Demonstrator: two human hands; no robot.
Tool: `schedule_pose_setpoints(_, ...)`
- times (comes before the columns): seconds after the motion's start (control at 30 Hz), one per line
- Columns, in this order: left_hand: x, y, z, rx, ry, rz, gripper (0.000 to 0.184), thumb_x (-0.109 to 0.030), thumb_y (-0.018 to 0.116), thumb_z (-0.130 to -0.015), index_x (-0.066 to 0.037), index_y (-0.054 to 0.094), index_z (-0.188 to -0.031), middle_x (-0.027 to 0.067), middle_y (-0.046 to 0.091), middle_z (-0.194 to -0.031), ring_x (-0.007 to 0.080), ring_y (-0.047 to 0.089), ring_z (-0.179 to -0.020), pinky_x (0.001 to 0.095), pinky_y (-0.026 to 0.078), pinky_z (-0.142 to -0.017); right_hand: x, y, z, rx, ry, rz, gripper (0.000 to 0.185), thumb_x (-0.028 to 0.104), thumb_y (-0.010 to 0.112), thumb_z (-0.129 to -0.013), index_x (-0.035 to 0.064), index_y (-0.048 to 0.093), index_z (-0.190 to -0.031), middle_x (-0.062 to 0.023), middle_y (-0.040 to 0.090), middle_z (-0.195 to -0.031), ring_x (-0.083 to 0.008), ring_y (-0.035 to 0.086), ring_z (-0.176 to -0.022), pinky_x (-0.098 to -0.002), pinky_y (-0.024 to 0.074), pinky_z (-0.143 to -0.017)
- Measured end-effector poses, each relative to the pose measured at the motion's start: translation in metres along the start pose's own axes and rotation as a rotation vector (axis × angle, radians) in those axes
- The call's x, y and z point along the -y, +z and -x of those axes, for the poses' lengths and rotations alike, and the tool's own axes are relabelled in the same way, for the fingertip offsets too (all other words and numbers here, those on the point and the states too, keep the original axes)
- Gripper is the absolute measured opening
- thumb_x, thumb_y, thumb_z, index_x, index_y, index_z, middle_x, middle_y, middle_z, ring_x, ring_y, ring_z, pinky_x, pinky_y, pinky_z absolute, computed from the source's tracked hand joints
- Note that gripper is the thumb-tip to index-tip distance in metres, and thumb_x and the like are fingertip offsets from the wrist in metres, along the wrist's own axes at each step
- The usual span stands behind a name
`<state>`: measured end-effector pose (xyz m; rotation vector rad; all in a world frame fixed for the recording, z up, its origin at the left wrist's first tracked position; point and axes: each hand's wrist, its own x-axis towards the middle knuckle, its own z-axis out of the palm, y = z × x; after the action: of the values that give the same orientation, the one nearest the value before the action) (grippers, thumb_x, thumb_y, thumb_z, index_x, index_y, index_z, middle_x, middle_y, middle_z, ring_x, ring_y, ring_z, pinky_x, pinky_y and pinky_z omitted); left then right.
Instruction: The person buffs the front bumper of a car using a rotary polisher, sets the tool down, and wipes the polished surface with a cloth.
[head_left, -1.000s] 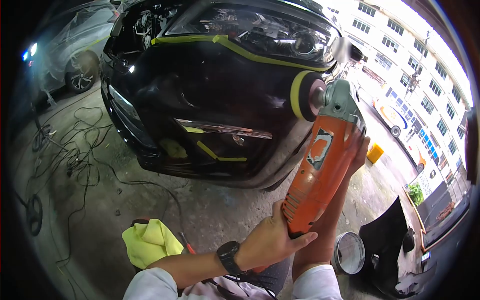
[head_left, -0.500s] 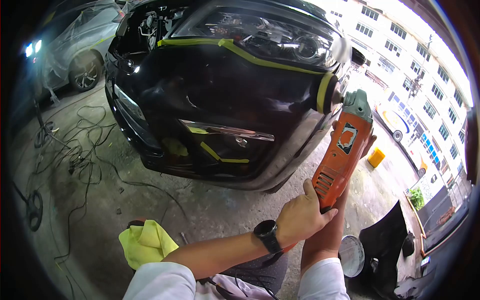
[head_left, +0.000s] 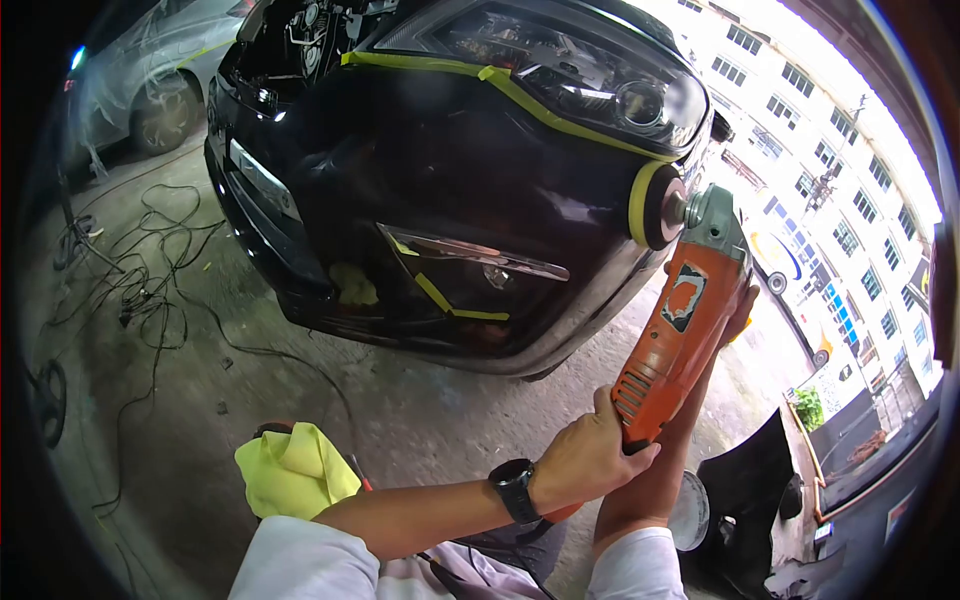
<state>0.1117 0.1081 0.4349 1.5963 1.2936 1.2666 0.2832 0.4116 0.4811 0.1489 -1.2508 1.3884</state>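
From my head camera: my left hand (head_left: 583,460) grips the rear of an orange polisher (head_left: 665,350); my partly hidden right hand (head_left: 739,315) clasps its front. Its yellow-edged pad (head_left: 653,207) sits against the black bumper (head_left: 450,170), below the taped headlight (head_left: 560,65).

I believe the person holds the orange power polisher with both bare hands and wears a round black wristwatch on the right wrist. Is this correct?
Not entirely: in the head view, the round black wristwatch is on the wrist of the bare left hand. That hand and the bare right hand hold the orange power polisher.
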Motion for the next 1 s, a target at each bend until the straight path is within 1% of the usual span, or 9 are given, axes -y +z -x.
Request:
schedule_pose_setpoints(0.07,0.004,0.0,0.004,0.035,-0.023,0.054,0.089,-0.041,0.078,-0.087,0.016,0.027,-0.133,0.0327,0.068,-0.096,0.0475,0.072,-0.091,0.0465,0.058,-0.079,0.001,0.004,0.001,0.012,-0.018,0.005,0.066,0.053,0.046,-0.103,-0.001,0.042,-0.14,-0.028,0.053,-0.132,-0.037,0.061,-0.115,-0.0485,0.0526,-0.097)
schedule_pose_setpoints(0.13,0.014,0.004,0.007,-0.077,0.124,0.079,0.083,-0.044,0.074,-0.089,0.015,0.03,-0.129,0.0329,0.068,-0.08,0.0494,0.072,-0.075,0.0495,0.06,-0.069,0.005,0.002,0.002,0.035,-0.023,-0.005,0.058,0.048,0.045,-0.106,-0.0014,0.047,-0.136,-0.0242,0.056,-0.129,-0.0333,0.06,-0.116,-0.0467,0.0503,-0.1)
schedule_pose_setpoints(0.3,0.018,-0.006,0.018,-0.039,0.129,0.133,0.086,-0.041,0.079,-0.086,0.013,0.03,-0.132,0.0322,0.069,-0.089,0.049,0.073,-0.083,0.047,0.06,-0.076,0.014,0.015,0.002,0.166,-0.069,-0.065,0.041,0.034,0.043,-0.112,-0.0021,0.058,-0.125,-0.0146,0.063,-0.122,-0.0241,0.059,-0.116,-0.0421,0.0447,-0.108)
schedule_pose_setpoints(0.37,0.019,-0.01,0.023,-0.036,0.151,0.17,0.088,-0.04,0.082,-0.084,0.013,0.03,-0.133,0.0321,0.069,-0.093,0.0492,0.073,-0.087,0.0462,0.06,-0.079,0.011,0.054,0.011,0.101,-0.115,0.051,0.041,0.035,0.042,-0.113,-0.0013,0.059,-0.121,-0.0123,0.064,-0.116,-0.0228,0.062,-0.108,-0.0399,0.047,-0.104)
schedule_pose_setpoints(0.43,0.018,-0.015,0.026,-0.014,0.115,0.198,0.092,-0.036,0.085,-0.081,0.013,0.028,-0.135,0.0324,0.069,-0.099,0.0486,0.072,-0.093,0.0453,0.059,-0.082,0.007,0.096,0.017,-0.124,-0.156,0.134,0.04,0.035,0.043,-0.112,-0.0003,0.059,-0.12,-0.0097,0.066,-0.111,-0.021,0.063,-0.102,-0.0364,0.0496,-0.097)
schedule_pose_setpoints(0.47,0.016,-0.018,0.027,-0.012,0.116,0.199,0.092,-0.036,0.085,-0.081,0.013,0.028,-0.135,0.0324,0.069,-0.099,0.0486,0.072,-0.093,0.0453,0.059,-0.082,0.006,0.106,0.02,-0.125,-0.157,0.135,0.04,0.035,0.043,-0.112,-0.0003,0.059,-0.12,-0.0097,0.066,-0.111,-0.021,0.063,-0.102,-0.0364,0.0496,-0.097)
schedule_pose_setpoints(0.57,0.015,-0.025,0.032,0.069,-0.046,0.236,0.081,-0.029,0.086,-0.08,0.011,0.037,-0.13,0.0247,0.065,-0.11,0.0346,0.07,-0.106,0.039,0.054,-0.091,0.007,0.114,0.023,-0.148,-0.145,0.206,0.042,0.039,0.046,-0.11,0.0006,0.06,-0.12,-0.0085,0.066,-0.106,-0.0203,0.064,-0.097,-0.0347,0.0505,-0.092)
schedule_pose_setpoints(0.67,0.019,-0.027,0.037,0.004,0.053,0.234,0.091,-0.031,0.083,-0.08,0.016,0.027,-0.135,0.0333,0.069,-0.099,0.047,0.073,-0.094,0.044,0.059,-0.082,0.009,0.112,0.023,-0.083,-0.092,0.258,0.046,0.044,0.052,-0.107,0.0006,0.06,-0.121,-0.0091,0.066,-0.107,-0.0214,0.064,-0.098,-0.036,0.0514,-0.09)
schedule_pose_setpoints(1.0,0.028,-0.046,0.054,-0.036,0.096,0.224,0.086,-0.028,0.082,-0.08,0.016,0.031,-0.134,0.0307,0.07,-0.103,0.0421,0.074,-0.1,0.0404,0.058,-0.086,-0.007,0.201,0.038,-0.08,0.015,0.274,0.05,0.046,0.06,-0.1,0.0017,0.059,-0.123,-0.0115,0.066,-0.107,-0.0235,0.064,-0.1,-0.0399,0.0523,-0.089)
